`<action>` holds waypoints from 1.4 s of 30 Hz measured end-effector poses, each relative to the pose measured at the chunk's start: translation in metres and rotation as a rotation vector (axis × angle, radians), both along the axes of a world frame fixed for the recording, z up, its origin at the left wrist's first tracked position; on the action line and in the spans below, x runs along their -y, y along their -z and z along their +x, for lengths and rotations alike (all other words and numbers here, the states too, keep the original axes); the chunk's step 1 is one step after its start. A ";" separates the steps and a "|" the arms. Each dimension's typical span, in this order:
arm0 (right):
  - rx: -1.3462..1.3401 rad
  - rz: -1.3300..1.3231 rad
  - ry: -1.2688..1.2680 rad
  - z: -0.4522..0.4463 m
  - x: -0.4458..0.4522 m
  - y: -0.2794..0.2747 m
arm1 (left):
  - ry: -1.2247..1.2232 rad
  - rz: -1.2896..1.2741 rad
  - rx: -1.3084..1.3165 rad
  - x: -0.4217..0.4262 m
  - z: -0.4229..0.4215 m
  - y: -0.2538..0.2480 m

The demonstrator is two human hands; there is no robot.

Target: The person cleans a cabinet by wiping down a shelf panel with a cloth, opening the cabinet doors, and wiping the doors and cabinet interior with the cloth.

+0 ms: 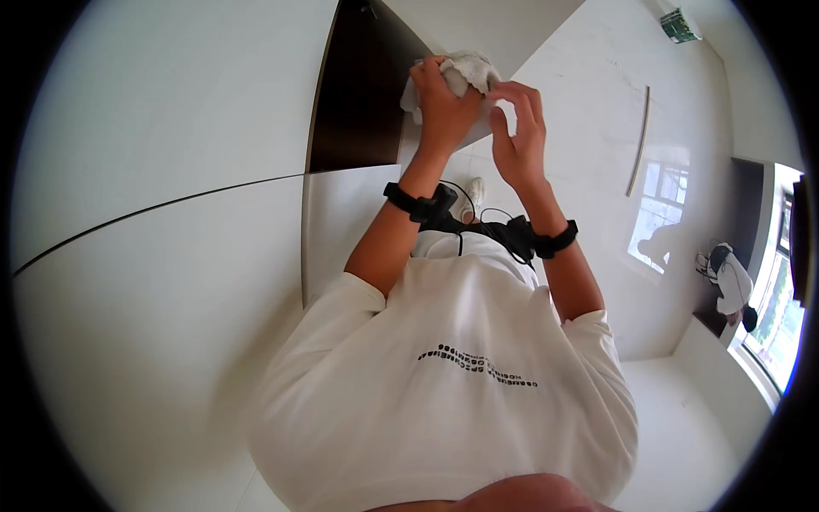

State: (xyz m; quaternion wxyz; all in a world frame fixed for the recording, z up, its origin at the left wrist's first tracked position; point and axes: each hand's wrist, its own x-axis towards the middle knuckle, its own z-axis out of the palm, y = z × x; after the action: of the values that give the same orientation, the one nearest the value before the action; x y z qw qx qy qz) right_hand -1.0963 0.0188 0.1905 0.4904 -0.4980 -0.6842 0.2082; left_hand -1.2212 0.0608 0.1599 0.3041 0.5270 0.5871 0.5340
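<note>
A white cloth [468, 70] is bunched up at the top middle of the view, in front of a dark cabinet recess. My left hand [445, 107] has its fingers wrapped round it, and part of the cloth hangs down to the left of the fingers. Just to the right is my right hand [521, 136], thumb and fingers spread apart in a curve. Its index fingertip comes close to the cloth's edge; I cannot tell whether they touch. Both wrists carry black straps with small devices and cables.
Large white panels [162, 94] fill the left side, beside the dark recess [358, 102]. On the glossy floor [589, 119] lies a long thin strip [640, 141]. A green-and-white bucket [679, 26] stands at the top right. Another person [732, 282] bends near the window at right.
</note>
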 end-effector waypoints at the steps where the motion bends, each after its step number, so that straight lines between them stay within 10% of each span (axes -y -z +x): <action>1: 0.059 -0.031 -0.015 0.006 0.009 0.003 | 0.004 -0.016 0.018 0.006 0.001 0.002; 11: 0.409 -0.094 -0.127 -0.017 0.019 -0.023 | 0.043 -0.164 0.297 0.018 -0.023 0.013; 24: 0.350 0.056 -0.133 -0.049 0.012 -0.008 | 0.116 -0.174 -0.072 -0.100 -0.128 0.010; 32: 0.162 0.015 -0.744 -0.008 0.098 -0.004 | 0.082 -0.255 0.040 0.002 -0.059 0.015; 42: 0.186 0.055 -0.213 0.000 0.105 0.031 | 0.660 -0.637 0.205 0.090 -0.056 -0.023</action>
State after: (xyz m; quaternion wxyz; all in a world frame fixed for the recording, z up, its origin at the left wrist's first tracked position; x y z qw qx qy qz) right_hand -1.0959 -0.0858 0.1594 0.4134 -0.4259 -0.7813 0.1932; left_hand -1.2771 -0.0293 0.1829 0.6607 0.5106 0.4897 0.2511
